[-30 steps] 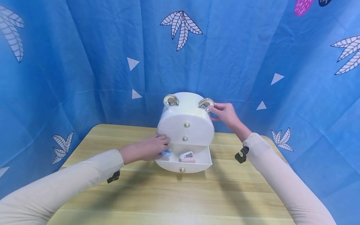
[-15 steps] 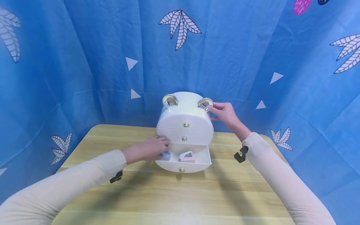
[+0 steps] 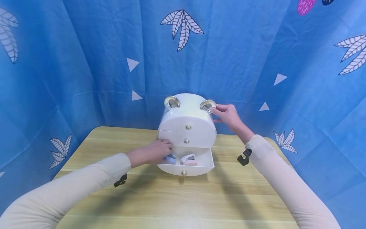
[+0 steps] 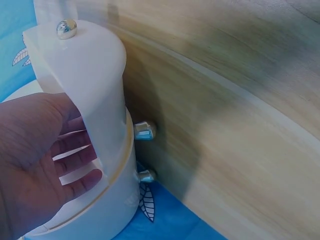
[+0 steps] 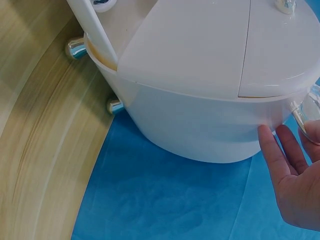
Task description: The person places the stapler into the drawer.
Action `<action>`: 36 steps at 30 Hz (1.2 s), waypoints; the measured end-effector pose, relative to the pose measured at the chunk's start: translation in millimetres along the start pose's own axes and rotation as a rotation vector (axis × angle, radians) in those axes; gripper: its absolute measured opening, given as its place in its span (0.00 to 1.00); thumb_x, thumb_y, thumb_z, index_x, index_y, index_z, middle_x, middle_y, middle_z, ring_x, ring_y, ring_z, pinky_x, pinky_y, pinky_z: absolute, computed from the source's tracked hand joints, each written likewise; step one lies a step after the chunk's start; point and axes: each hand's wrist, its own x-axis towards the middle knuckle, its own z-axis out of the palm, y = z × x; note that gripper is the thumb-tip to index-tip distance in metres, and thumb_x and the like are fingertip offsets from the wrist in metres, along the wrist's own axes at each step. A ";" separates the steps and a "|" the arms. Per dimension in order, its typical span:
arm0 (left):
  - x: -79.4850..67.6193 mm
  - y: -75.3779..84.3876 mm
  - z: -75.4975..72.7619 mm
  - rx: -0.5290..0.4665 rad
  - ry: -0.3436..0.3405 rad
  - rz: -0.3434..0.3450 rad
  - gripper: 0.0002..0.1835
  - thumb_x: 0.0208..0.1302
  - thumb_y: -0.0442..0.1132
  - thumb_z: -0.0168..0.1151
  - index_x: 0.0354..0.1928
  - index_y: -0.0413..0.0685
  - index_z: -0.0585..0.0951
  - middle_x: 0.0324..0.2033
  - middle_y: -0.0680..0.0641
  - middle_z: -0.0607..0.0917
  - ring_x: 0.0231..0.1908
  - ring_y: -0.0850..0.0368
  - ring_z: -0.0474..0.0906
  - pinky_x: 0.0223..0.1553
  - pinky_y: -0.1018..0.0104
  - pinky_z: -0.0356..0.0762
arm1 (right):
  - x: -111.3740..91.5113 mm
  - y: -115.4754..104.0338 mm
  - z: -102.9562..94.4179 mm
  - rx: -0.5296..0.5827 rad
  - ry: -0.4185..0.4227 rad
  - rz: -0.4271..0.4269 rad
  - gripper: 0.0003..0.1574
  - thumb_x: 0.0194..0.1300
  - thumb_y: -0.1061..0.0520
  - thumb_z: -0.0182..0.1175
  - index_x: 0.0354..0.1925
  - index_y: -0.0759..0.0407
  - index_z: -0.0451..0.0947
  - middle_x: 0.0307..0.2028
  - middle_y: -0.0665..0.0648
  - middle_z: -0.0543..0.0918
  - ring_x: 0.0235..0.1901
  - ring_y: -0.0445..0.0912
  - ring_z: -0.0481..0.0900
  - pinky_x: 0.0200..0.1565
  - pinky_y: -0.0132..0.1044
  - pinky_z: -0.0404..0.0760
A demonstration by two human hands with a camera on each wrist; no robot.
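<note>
A white drawer box (image 3: 191,105) with gold-rimmed ears stands on the table. Its lowest drawer (image 3: 200,171) is pulled out. My left hand (image 3: 154,152) reaches into the drawer's left side, fingertips at a small blue item (image 3: 171,159). In the left wrist view the fingers (image 4: 75,162) bend loosely behind the drawer front, which hides the thumb tip and blue item; I cannot tell whether they grip it. Beside it lies a small pink-and-white stapler-like item (image 3: 189,160). My right hand (image 3: 230,117) pinches the box's right ear (image 3: 206,104), its other fingers near the box's side.
Two upper drawers with round knobs (image 3: 186,141) are closed. The wooden table (image 3: 183,203) extends in front of the box. A blue patterned curtain (image 3: 234,63) hangs behind and at both sides. Black camera mounts (image 3: 244,157) sit at the wrists.
The blue item has turned and shifted slightly right and toward the drawer front, the left hand moving a little with it. The right hand stays on the ear.
</note>
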 end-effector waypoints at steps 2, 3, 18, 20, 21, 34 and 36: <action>0.7 -0.6 0.6 -0.014 -0.002 -0.006 0.13 0.56 0.49 0.66 0.40 0.50 0.83 0.36 0.52 0.79 0.42 0.54 0.73 0.45 0.58 0.73 | 0.0 0.6 0.1 0.000 0.006 0.000 0.24 0.63 0.50 0.60 0.54 0.60 0.77 0.54 0.60 0.79 0.55 0.48 0.76 0.41 0.39 0.84; 1.1 -1.1 0.8 -0.023 0.000 -0.008 0.13 0.55 0.48 0.66 0.40 0.50 0.83 0.37 0.51 0.80 0.42 0.54 0.73 0.45 0.57 0.73 | 0.0 0.8 0.1 0.001 0.006 -0.001 0.24 0.63 0.50 0.60 0.54 0.60 0.77 0.54 0.60 0.79 0.55 0.48 0.76 0.40 0.39 0.84; 4.4 -4.1 0.1 -0.046 0.027 -0.025 0.17 0.53 0.47 0.67 0.44 0.48 0.81 0.44 0.48 0.81 0.48 0.51 0.73 0.52 0.54 0.72 | 0.1 0.9 0.3 -0.007 -0.009 -0.028 0.24 0.64 0.52 0.59 0.55 0.63 0.76 0.54 0.63 0.79 0.56 0.51 0.76 0.44 0.43 0.82; 4.3 -4.0 -0.4 -0.053 0.035 -0.024 0.17 0.52 0.47 0.67 0.43 0.48 0.81 0.45 0.48 0.81 0.48 0.50 0.73 0.52 0.53 0.72 | 0.3 1.0 0.0 -0.004 -0.009 -0.028 0.24 0.64 0.52 0.59 0.55 0.62 0.77 0.55 0.63 0.78 0.56 0.51 0.76 0.44 0.43 0.82; 4.3 -4.1 -0.6 -0.054 0.040 -0.024 0.17 0.52 0.47 0.67 0.44 0.48 0.81 0.45 0.47 0.81 0.49 0.50 0.73 0.52 0.53 0.72 | 0.3 1.1 -0.2 -0.007 -0.011 -0.030 0.24 0.64 0.52 0.59 0.55 0.62 0.77 0.55 0.63 0.78 0.57 0.51 0.75 0.44 0.43 0.82; 8.1 13.4 -10.2 -0.443 0.213 -0.094 0.13 0.58 0.44 0.64 0.43 0.48 0.83 0.33 0.52 0.84 0.36 0.61 0.78 0.43 0.64 0.77 | 0.9 2.6 0.0 -0.016 0.012 -0.022 0.22 0.64 0.52 0.60 0.53 0.60 0.78 0.53 0.60 0.80 0.54 0.48 0.77 0.40 0.40 0.84; 8.2 18.8 -9.4 -0.590 0.225 -0.128 0.10 0.59 0.43 0.63 0.40 0.48 0.83 0.30 0.55 0.84 0.33 0.65 0.78 0.40 0.67 0.78 | 1.4 2.7 0.1 -0.013 0.016 -0.024 0.21 0.63 0.52 0.60 0.52 0.60 0.79 0.51 0.60 0.81 0.53 0.47 0.78 0.40 0.40 0.84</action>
